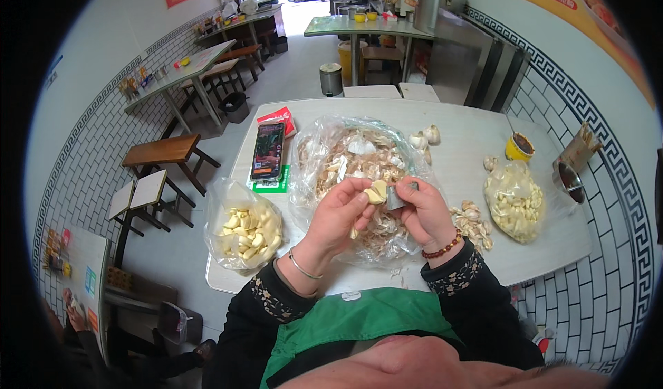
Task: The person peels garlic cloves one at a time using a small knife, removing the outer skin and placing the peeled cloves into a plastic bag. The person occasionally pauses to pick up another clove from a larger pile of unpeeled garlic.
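Observation:
My left hand (342, 210) holds peeled garlic cloves (376, 192) between thumb and fingers, above a clear plastic bag of garlic skins (331, 156). Close beside them, my right hand (422, 207) grips a small flat grey metal blade (401, 196). At the left of the table sits a clear bag of peeled cloves (248, 231). Another bag of peeled cloves (515, 202) lies at the right. Unpeeled cloves (472, 223) are heaped between that bag and my right wrist. Whole garlic bulbs (424, 137) rest behind the bag of skins.
A smartphone (268, 150) leans by a red packet (282, 117) at the table's left back. On the right stand a yellow tub (519, 146), a metal cup (567, 181) and a holder of chopsticks (580, 145). Another person's hands (75, 314) show at the lower left table.

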A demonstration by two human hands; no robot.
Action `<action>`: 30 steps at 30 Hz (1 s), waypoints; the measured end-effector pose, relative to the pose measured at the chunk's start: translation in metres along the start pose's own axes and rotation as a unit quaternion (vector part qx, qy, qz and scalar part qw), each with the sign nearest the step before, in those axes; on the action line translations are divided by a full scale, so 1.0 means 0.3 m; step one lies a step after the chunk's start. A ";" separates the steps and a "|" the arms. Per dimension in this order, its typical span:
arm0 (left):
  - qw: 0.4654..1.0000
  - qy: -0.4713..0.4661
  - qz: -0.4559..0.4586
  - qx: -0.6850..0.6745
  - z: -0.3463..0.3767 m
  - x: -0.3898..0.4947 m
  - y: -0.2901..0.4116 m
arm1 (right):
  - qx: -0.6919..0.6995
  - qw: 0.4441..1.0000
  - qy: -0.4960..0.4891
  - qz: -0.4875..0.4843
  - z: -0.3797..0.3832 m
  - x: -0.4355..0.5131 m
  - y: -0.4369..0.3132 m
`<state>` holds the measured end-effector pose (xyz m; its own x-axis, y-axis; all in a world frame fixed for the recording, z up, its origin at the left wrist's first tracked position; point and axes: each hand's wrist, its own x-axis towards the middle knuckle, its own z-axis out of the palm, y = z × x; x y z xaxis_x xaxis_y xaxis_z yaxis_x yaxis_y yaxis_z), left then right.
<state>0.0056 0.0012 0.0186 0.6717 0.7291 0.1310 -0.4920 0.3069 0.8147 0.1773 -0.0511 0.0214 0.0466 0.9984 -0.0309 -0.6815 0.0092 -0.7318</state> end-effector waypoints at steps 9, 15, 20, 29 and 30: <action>0.993 0.036 -0.021 0.106 0.017 -0.013 0.026 | -0.201 0.976 -0.021 -0.081 0.011 -0.015 -0.004; 0.986 0.105 0.019 0.132 0.012 -0.002 0.014 | -0.244 0.963 -0.023 -0.110 0.027 -0.024 0.000; 0.982 0.112 0.058 0.137 0.020 -0.005 -0.013 | -0.306 0.937 -0.003 -0.167 0.033 -0.032 0.015; 0.977 0.088 0.072 0.179 0.028 -0.014 -0.008 | -0.359 0.914 0.026 -0.188 0.031 -0.033 0.019; 0.978 0.094 0.061 0.174 0.025 -0.013 -0.005 | -0.373 0.909 0.024 -0.186 0.030 -0.037 0.015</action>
<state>0.0079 -0.0069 0.0210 0.4896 0.8574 0.1586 -0.3209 0.0081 0.9471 0.1671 -0.0617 0.0246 0.2174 0.9299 0.2968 0.0710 0.2882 -0.9549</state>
